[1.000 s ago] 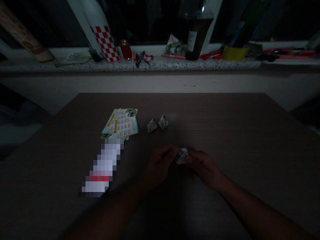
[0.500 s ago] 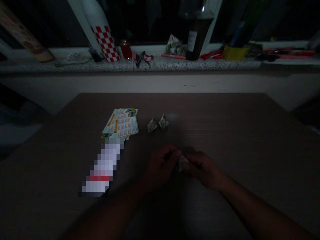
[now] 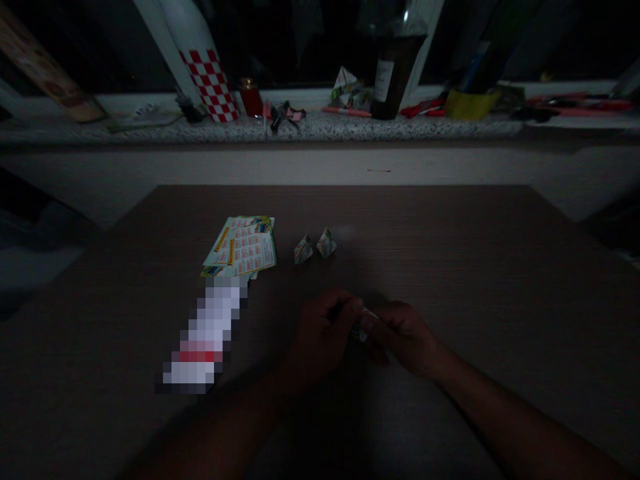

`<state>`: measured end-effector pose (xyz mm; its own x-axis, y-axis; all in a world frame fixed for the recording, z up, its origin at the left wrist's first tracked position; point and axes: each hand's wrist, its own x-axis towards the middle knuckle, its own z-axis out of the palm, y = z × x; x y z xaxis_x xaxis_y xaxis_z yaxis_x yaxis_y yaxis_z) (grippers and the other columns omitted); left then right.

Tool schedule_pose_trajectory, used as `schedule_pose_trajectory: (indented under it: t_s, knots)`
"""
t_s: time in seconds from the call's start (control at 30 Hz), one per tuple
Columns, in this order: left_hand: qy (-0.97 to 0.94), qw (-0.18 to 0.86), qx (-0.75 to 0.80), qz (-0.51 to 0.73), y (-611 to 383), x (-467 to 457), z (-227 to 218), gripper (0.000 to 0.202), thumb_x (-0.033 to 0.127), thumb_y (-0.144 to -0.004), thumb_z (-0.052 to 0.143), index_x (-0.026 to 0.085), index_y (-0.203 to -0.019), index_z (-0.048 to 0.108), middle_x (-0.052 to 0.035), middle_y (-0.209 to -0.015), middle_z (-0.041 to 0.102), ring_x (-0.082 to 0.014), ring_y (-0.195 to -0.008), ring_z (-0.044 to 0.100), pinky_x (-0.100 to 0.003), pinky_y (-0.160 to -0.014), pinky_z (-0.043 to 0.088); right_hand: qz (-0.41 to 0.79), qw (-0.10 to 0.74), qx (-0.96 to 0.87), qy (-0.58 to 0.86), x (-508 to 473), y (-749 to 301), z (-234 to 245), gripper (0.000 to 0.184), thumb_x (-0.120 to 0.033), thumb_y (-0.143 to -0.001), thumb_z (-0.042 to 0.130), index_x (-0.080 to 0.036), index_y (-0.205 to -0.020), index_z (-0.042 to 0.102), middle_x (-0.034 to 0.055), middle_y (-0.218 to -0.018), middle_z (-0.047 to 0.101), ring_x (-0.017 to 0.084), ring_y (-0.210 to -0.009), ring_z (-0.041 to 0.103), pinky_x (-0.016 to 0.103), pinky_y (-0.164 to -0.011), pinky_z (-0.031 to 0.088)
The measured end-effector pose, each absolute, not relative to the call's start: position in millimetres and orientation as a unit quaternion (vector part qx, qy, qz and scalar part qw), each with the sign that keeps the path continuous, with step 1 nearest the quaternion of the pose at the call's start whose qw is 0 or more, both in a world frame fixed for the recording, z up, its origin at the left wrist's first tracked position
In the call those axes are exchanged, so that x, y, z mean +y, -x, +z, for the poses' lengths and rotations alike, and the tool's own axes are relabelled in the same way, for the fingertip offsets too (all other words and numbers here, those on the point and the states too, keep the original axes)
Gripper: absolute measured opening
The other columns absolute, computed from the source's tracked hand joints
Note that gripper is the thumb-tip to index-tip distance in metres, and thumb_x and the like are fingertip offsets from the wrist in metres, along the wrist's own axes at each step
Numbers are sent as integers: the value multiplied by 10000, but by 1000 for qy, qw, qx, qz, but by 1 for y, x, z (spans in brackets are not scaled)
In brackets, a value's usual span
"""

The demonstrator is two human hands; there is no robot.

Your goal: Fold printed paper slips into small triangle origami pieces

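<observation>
Between my two hands is a small piece of folded printed paper (image 3: 361, 331), mostly covered by the fingers. My left hand (image 3: 327, 327) pinches its left side between thumb and fingers. On the other side my right hand (image 3: 403, 337) is closed on it, the thumb lying across its face. Farther back on the table stand two small folded paper pieces, one on the left (image 3: 303, 249) and one on the right (image 3: 327, 243), side by side with a narrow gap. Dim light hides the folds of the held paper.
Left of the folded pieces lies a fanned stack of printed paper slips (image 3: 245, 247). A pixelated phone-like object (image 3: 207, 337) lies in front of it. Behind the table (image 3: 450, 227), a stone windowsill (image 3: 310, 130) carries a checkered bottle (image 3: 210, 83), a dark bottle (image 3: 395, 77) and small clutter.
My right thumb has shifted over the face of the held paper, and its fingers have moved slightly below. My left hand keeps almost the same place.
</observation>
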<state>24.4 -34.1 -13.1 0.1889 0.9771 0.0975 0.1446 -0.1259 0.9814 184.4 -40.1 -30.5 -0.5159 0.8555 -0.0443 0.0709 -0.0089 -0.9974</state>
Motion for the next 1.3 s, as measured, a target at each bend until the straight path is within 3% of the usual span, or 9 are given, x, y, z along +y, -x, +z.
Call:
schedule_pose_trajectory:
  t_s: [0.13,0.23,0.33,0.43,0.53,0.67,0.8,1.1,1.3]
  knots:
    - [-573,492,483,443,-24,-29,-13,257,367,-845,583,152,-706,609,18,-630,589,-105,-605,531,-201,-565,406,575,332,-641,384,-40,-185,-31,360,-435,-892,529,-166,-654,514,-60,-499,407,60,-421,354,190,-394,271]
    - [-504,538,512,441,-25,-25,-14,290,423,-797,626,148,-706,608,27,-614,572,-98,-566,513,-199,-524,401,480,391,-669,412,-37,-188,-30,172,-310,-831,639,-178,-923,579,-45,-611,499,87,-506,460,201,-463,381]
    - [-429,585,534,434,-26,-22,-18,347,484,-750,654,150,-690,580,46,-579,525,-77,-480,456,-193,-446,362,340,433,-735,395,-32,-192,-29,390,-211,-764,708,-217,-1127,568,26,-830,621,150,-723,597,269,-647,500]
    - [-434,605,534,401,-26,-20,-23,379,513,-759,632,154,-668,554,62,-530,467,-62,-416,387,-194,-405,307,258,443,-791,333,-28,-194,-28,289,-185,-777,704,-230,-1059,656,95,-1058,622,207,-961,615,324,-788,521]
    - [-502,585,528,356,-23,-19,-25,428,535,-838,516,155,-641,536,52,-503,435,-78,-426,386,-213,-418,285,242,466,-791,315,-28,-193,-27,168,-172,-820,666,-230,-974,695,84,-998,653,192,-899,644,311,-749,538]
    - [-658,386,546,346,-14,-19,-18,431,436,-923,407,159,-615,528,20,-554,474,-114,-539,460,-247,-519,328,246,479,-753,379,-30,-192,-23,103,-169,-852,621,-212,-918,687,59,-840,676,173,-750,646,292,-657,525]
    - [-751,275,464,380,-7,-20,-10,158,273,-885,516,161,-891,627,-41,-832,628,-158,-779,572,-280,-715,429,273,462,-738,408,-29,-195,-21,73,-180,-858,611,-204,-901,665,53,-805,670,166,-718,630,285,-629,495]
    - [-764,302,389,418,-14,-23,-17,97,224,-847,567,173,-802,636,-36,-785,613,-140,-729,580,-256,-665,452,344,445,-721,405,-31,-193,-21,106,-220,-851,611,-191,-752,638,28,-696,619,152,-651,582,287,-611,457]
    - [-736,334,400,432,-14,-23,-16,86,181,-820,597,162,-748,642,-26,-753,604,-126,-705,575,-244,-653,439,409,483,-649,422,-26,-190,-29,111,-215,-808,642,-188,-702,661,18,-684,617,145,-647,577,272,-601,446]
